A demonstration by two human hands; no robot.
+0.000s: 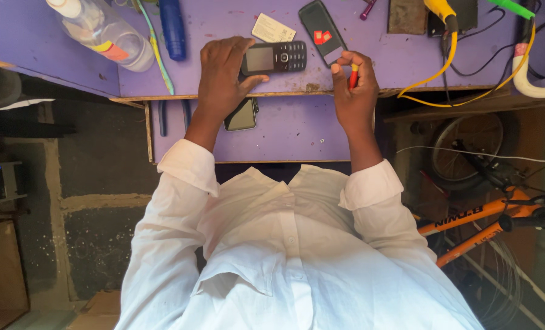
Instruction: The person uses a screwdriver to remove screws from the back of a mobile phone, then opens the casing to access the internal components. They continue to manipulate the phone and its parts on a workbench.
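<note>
My left hand (223,76) grips a dark keypad phone (278,58) by its screen end, holding it flat on the purple table (376,58). My right hand (355,91) is closed around a small red-handled tool (353,77), just right of the phone. A black phone back with red stickers (322,24) lies beyond my right hand. A white card (273,29) rests behind the keypad phone. A smartphone (242,116) lies on the lower purple shelf (297,131) under my left wrist.
A clear plastic bottle (104,30), a blue cylinder (172,27) and a toothbrush (156,49) lie at the table's left. Yellow cables (449,61) and a yellow tool (441,11) run at the right. An orange bicycle (486,220) stands right of me.
</note>
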